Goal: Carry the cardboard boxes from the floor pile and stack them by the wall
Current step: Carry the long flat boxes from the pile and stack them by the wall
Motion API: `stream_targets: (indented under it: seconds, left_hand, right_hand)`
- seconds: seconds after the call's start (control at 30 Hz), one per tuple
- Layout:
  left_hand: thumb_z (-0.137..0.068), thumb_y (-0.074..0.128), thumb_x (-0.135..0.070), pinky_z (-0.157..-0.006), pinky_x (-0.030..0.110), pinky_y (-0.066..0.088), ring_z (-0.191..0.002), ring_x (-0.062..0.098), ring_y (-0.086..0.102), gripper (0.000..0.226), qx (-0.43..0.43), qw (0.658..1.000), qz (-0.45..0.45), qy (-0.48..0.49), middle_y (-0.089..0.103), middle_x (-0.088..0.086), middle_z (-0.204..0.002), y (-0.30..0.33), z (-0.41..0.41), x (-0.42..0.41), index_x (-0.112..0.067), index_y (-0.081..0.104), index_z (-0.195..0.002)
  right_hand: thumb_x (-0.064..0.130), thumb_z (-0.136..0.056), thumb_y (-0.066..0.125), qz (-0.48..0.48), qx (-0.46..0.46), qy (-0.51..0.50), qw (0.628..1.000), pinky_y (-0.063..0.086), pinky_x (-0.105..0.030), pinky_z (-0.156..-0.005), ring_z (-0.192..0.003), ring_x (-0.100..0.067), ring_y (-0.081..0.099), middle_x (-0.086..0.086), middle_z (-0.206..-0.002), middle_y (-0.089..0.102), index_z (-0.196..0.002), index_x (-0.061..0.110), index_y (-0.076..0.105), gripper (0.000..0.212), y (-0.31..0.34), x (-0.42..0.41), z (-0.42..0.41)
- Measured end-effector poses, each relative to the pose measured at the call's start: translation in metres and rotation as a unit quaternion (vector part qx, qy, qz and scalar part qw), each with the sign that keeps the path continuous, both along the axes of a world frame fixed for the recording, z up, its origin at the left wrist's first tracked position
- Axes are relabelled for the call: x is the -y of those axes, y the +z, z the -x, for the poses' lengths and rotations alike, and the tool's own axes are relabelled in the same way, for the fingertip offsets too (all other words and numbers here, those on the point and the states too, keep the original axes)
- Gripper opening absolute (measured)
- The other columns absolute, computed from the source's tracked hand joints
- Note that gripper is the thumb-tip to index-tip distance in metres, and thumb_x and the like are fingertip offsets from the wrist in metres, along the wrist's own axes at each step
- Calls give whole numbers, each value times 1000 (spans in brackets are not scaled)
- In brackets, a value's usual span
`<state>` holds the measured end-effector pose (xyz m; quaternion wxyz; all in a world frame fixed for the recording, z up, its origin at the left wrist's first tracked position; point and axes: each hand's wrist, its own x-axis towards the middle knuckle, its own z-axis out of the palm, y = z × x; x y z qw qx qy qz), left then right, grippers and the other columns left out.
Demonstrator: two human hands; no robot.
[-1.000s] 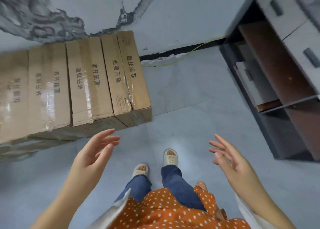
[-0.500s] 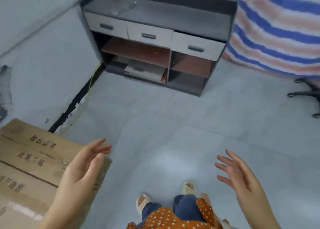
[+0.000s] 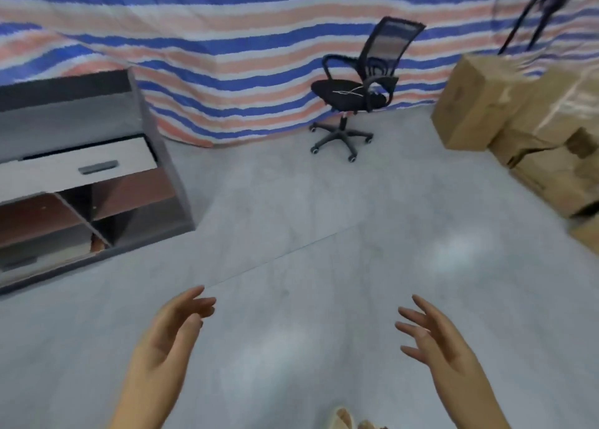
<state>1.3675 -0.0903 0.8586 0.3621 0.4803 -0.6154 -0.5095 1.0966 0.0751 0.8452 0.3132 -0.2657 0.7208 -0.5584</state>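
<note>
While both palms face each other over the grey floor (image 3: 291, 221), the left hand (image 3: 168, 334) and right hand (image 3: 434, 341) hang spread and empty, fingers loose. Further out, a drawer cabinet (image 3: 81, 175) sits left, the cardboard boxes (image 3: 518, 127) pile up far right, and an office chair (image 3: 359, 88) stands before the striped tarp (image 3: 227, 39).

Grey floor (image 3: 291, 208), striped tarp (image 3: 227, 55), black office chair (image 3: 359, 88), grey cabinet (image 3: 81, 169).
</note>
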Motion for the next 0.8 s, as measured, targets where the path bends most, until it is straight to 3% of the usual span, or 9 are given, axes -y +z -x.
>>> stream_targets:
  seconds: [0.13, 0.23, 0.33, 0.4, 0.43, 0.5, 0.67, 0.8]
  left_hand:
    - [-74, 55, -46, -93, 38, 48, -101, 10, 66, 30, -5, 990, 12, -138, 71, -8, -105, 5, 115, -9, -50, 64, -103]
    - [-79, 53, -30, -92, 32, 48, -99, 9, 66, 32, 3, 975, 15, -224, 71, -6, -105, 13, 184, -17, -48, 65, -103]
    - [-76, 55, -43, -90, 29, 49, -99, 8, 66, 30, 5, 955, 19, -295, 72, -7, -103, 20, 244, -23, -48, 65, -103]
    - [-79, 59, -41, -89, 27, 49, -99, 7, 66, 25, 7, 942, 18, -335, 72, -8, -103, 19, 279, -27, -48, 65, -102]
    - [-87, 61, -30, -89, 25, 49, -98, 7, 66, 23, 11, 935, 19, -354, 72, -8, -103, 16, 296, -29, -48, 65, -100]
    - [-94, 54, -6, -88, 22, 49, -98, 5, 66, 44, 25, 922, 15, -387, 71, -10, -104, 11, 328, -32, -49, 65, -97]
    - [-93, 54, -19, -91, 26, 47, -100, 4, 65, 34, 43, 903, 0, -427, 71, -12, -105, -1, 407, -29, -51, 64, -98]
    - [-93, 46, 3, -91, 30, 47, -98, 7, 66, 52, 42, 910, -8, -412, 72, -6, -102, -13, 477, -9, -45, 67, -97]
  right_hand:
    - [93, -45, 55, 14, -32, -99, 994, 54, -28, -84, -104, -3, 65, 20, -114, 65, -122, 42, 53, 93, 9, -48, 76]
    - [86, -54, 59, 28, -28, -180, 983, 54, -27, -84, -103, -3, 64, 18, -115, 65, -122, 42, 53, 81, 11, -85, 110]
    - [33, -89, 55, 37, -5, -256, 966, 55, -26, -84, -101, -3, 65, 15, -113, 67, -120, 39, 54, 32, 3, -117, 130]
    - [12, -95, 48, 24, 3, -298, 954, 55, -25, -83, -99, -3, 66, 16, -110, 68, -120, 37, 54, 36, -3, -132, 140]
    - [9, -95, 47, 14, 9, -316, 949, 56, -26, -83, -98, -3, 66, 16, -109, 69, -120, 36, 55, 37, -6, -137, 145]
    - [7, -95, 47, 4, 24, -345, 938, 57, -31, -81, -97, -4, 67, 12, -106, 70, -120, 33, 56, 37, -9, -143, 157]
    - [5, -94, 48, -5, 48, -385, 921, 52, -35, -83, -95, -5, 67, 6, -108, 70, -119, 31, 58, 37, -20, -139, 212]
    - [5, -95, 48, -19, 43, -390, 920, 52, -37, -85, -95, -5, 67, 8, -107, 70, -118, 34, 57, 38, -26, -123, 283]
